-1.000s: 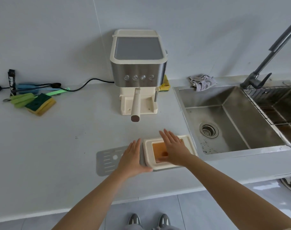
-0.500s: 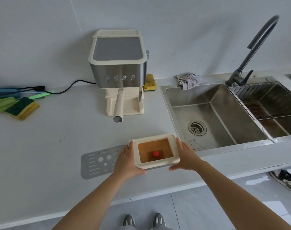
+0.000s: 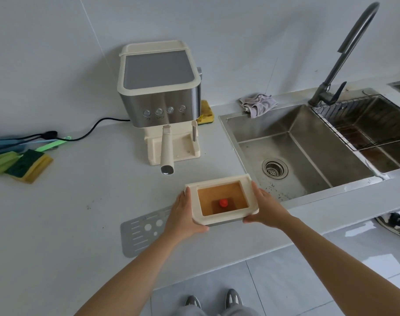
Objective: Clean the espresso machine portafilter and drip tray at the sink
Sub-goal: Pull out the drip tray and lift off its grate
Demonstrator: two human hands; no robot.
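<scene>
Because the drip tray [image 3: 217, 181], at the front of the table [image 3: 80, 201] just left of the sink [image 3: 308, 142], holds brown liquid [image 3: 213, 193], the left hand [image 3: 183, 215] and right hand [image 3: 266, 208], each grip clamped on an opposite side, should carry it level and tip it only above the basin.

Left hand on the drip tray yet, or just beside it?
Touching. The head view shows the left hand flat against the left side of the drip tray, with its thumb curled under the near corner and no gap visible.
</scene>
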